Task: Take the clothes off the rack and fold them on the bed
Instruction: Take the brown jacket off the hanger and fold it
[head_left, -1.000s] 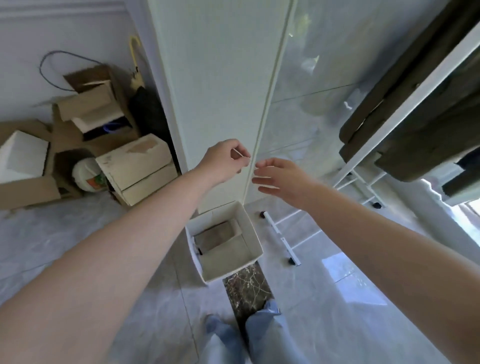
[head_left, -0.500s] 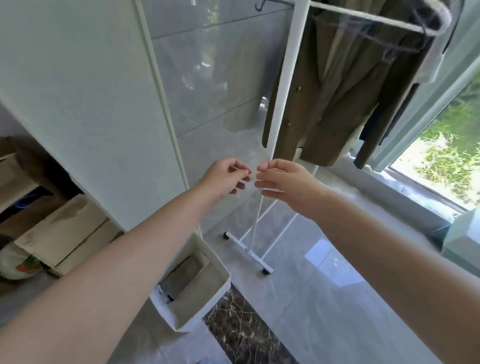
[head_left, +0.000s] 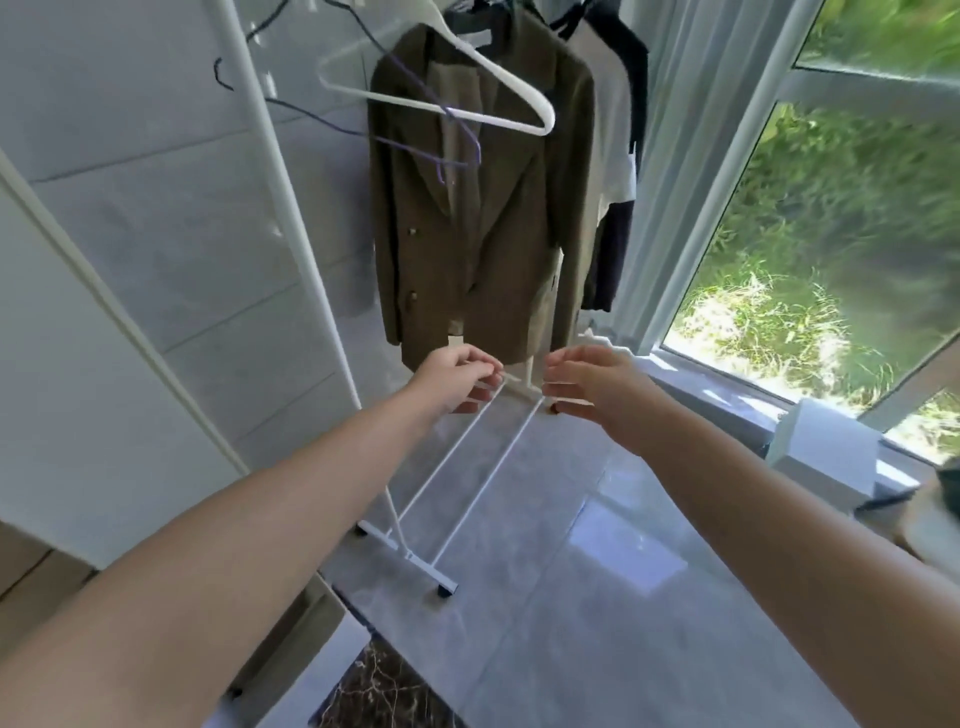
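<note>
A person is reaching toward an olive-brown jacket (head_left: 483, 208) hanging near the middle of the white rack (head_left: 291, 249), behind two empty hangers. The left hand (head_left: 460, 379) is loosely curled and the right hand (head_left: 587, 384) half open, both holding nothing, just below the jacket's hem. The cloth is looking soft but fairly heavy and lined (likely to slide off its hanger), so lifting by the hanger hook or gripping both shoulders seems soundest. Lighter garments are hanging behind it.
</note>
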